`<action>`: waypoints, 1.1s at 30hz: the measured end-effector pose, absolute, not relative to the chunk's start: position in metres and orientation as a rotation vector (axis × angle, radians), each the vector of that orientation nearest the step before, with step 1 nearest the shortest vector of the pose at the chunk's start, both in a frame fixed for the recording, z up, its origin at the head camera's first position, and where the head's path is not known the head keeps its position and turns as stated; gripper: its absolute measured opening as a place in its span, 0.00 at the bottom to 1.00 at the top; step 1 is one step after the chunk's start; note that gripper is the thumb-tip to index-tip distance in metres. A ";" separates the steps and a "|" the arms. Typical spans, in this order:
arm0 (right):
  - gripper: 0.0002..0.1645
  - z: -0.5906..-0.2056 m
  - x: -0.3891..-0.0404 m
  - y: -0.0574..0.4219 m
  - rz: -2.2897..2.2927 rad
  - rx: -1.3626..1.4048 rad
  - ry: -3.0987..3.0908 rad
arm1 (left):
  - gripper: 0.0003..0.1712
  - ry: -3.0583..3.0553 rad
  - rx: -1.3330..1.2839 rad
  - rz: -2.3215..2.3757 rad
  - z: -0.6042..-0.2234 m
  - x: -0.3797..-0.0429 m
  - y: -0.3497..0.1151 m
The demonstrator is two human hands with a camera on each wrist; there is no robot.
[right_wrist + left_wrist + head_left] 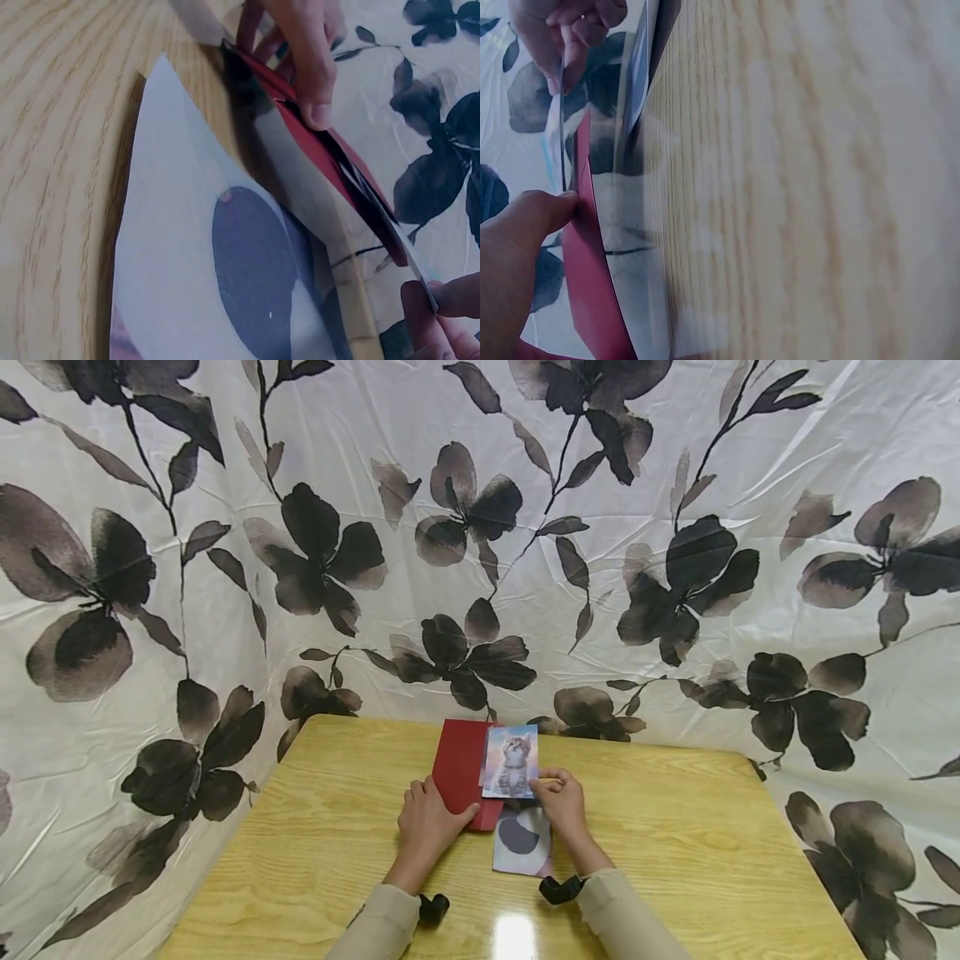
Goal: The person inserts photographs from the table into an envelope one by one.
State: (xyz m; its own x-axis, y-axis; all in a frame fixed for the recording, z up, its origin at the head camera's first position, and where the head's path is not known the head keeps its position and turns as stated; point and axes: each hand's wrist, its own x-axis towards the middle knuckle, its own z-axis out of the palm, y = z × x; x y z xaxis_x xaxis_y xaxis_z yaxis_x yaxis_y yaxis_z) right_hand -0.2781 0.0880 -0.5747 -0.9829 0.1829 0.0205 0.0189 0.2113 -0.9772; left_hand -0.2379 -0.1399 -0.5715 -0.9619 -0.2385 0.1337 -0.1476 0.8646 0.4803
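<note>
My left hand (429, 825) grips the lower left of a red paper envelope (456, 764), its thumb on the near face and fingers behind. In the right wrist view the envelope (330, 154) is held up on edge, its mouth gaping slightly. My right hand (564, 806) pinches the lower right corner of a kitten picture card (513, 760) between thumb and fingers. That card overlaps the envelope's right side in the head view. Just below it lies a white sheet with a grey rounded shape (521, 852), and its corner lifts toward the camera in the right wrist view.
Everything is on a light wood-grain table (315, 827). A white cloth with dark flowers (465, 568) hangs behind the table and along its sides. Black wrist straps (561, 890) show at both sleeve cuffs.
</note>
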 end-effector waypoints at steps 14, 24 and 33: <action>0.13 -0.575 -0.281 0.073 1.899 -0.198 -2.379 | 0.59 -2.847 0.292 -0.712 -0.573 -0.238 -0.141; 0.12 -0.572 -0.280 0.063 1.771 -0.175 -2.424 | 0.61 -2.840 0.288 -0.712 -0.574 -0.238 -0.141; 0.17 -0.571 -0.279 0.059 1.672 -0.090 -2.436 | 0.61 -2.836 0.290 -0.709 -0.574 -0.238 -0.141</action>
State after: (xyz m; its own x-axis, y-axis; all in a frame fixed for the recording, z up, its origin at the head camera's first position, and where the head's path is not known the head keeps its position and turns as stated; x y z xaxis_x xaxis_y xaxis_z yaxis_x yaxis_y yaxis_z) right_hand -0.2787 0.0589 -0.5709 -0.9810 0.1539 0.1180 -0.0548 0.3639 -0.9298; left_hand -0.2383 -0.1407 -0.5744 -0.9599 -0.2374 0.1487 -0.1394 0.8653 0.4815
